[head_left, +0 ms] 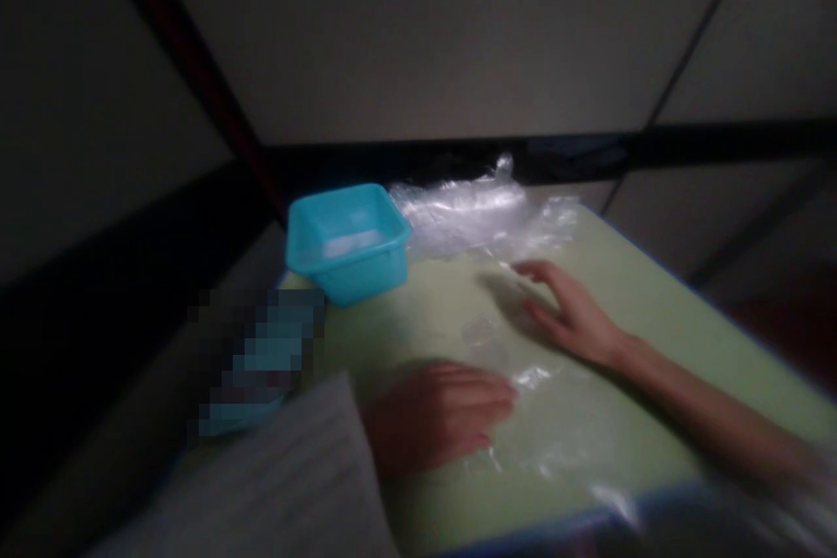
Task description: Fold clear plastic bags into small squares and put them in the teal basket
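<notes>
Head view: left hand (pixel 438 414) and right hand (pixel 568 314) lie flat, grip open, on a clear plastic bag (pixel 555 427) stretching away between them.

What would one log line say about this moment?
left hand: resting on clear plastic sheet | right hand: fingers spread on it | blue tub: far left on green table

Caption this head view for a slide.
Left hand and right hand rest on clear plastic on green table near turquoise tub.
</notes>
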Demonstrator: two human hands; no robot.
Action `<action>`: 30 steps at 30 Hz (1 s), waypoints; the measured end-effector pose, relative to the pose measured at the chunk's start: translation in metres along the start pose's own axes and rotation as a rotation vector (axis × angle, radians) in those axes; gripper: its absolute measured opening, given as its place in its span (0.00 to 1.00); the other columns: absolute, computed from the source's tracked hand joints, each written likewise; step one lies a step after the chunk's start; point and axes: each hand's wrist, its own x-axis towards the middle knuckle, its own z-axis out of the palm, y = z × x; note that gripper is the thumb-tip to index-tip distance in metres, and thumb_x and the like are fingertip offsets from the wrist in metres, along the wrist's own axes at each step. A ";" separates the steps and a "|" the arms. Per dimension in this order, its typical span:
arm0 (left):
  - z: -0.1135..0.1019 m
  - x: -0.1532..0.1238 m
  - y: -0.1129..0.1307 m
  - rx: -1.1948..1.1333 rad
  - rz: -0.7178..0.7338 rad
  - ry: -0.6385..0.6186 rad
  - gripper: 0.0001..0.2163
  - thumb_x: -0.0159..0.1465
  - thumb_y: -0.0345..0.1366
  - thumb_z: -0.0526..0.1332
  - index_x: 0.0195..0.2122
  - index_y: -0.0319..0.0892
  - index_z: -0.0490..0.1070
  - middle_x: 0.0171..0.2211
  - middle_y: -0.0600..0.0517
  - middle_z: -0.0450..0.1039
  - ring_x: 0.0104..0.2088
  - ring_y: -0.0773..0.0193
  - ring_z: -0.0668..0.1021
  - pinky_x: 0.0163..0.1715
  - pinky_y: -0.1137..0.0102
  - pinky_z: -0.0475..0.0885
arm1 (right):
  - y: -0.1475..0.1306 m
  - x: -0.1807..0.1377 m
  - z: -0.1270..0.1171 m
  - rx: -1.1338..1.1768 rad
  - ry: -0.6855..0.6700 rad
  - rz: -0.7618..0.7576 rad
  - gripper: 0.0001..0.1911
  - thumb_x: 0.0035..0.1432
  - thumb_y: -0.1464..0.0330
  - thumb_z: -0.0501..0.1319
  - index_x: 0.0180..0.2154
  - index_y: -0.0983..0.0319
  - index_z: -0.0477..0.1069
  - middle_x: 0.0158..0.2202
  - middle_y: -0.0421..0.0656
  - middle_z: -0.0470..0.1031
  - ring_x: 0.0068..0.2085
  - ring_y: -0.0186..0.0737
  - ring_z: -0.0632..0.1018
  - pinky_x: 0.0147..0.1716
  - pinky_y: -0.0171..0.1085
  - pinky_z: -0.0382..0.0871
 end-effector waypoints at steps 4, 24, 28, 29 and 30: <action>0.006 -0.003 -0.009 0.045 -0.100 -0.070 0.21 0.63 0.40 0.58 0.56 0.41 0.62 0.57 0.42 0.64 0.58 0.55 0.66 0.58 0.60 0.59 | -0.002 -0.001 0.001 -0.017 -0.041 -0.031 0.19 0.57 0.71 0.52 0.51 0.62 0.59 0.47 0.52 0.69 0.46 0.48 0.73 0.45 0.48 0.67; 0.001 -0.003 -0.011 0.379 -0.052 0.195 0.10 0.65 0.29 0.52 0.42 0.36 0.71 0.49 0.42 0.72 0.52 0.57 0.71 0.54 0.61 0.64 | -0.019 -0.005 0.014 -0.168 -0.293 0.019 0.17 0.62 0.65 0.51 0.48 0.66 0.67 0.46 0.53 0.73 0.45 0.45 0.75 0.43 0.44 0.69; 0.008 -0.004 -0.013 0.400 0.084 0.167 0.09 0.66 0.28 0.52 0.38 0.37 0.71 0.43 0.46 0.75 0.47 0.60 0.74 0.49 0.65 0.67 | -0.022 -0.012 0.027 -0.211 -0.263 0.017 0.24 0.62 0.59 0.52 0.52 0.69 0.65 0.56 0.59 0.65 0.56 0.52 0.67 0.52 0.49 0.65; 0.009 -0.004 -0.013 0.403 0.103 0.154 0.09 0.66 0.29 0.52 0.38 0.37 0.71 0.43 0.47 0.75 0.46 0.60 0.74 0.49 0.66 0.67 | -0.021 -0.014 0.029 -0.211 -0.260 0.010 0.26 0.62 0.58 0.51 0.54 0.70 0.64 0.57 0.59 0.63 0.58 0.52 0.65 0.54 0.49 0.63; 0.009 -0.004 -0.013 0.404 0.112 0.138 0.09 0.66 0.29 0.52 0.38 0.36 0.71 0.43 0.47 0.75 0.46 0.61 0.74 0.49 0.66 0.67 | -0.020 -0.015 0.031 -0.206 -0.261 0.003 0.27 0.62 0.57 0.51 0.55 0.70 0.63 0.58 0.59 0.61 0.59 0.52 0.64 0.55 0.49 0.62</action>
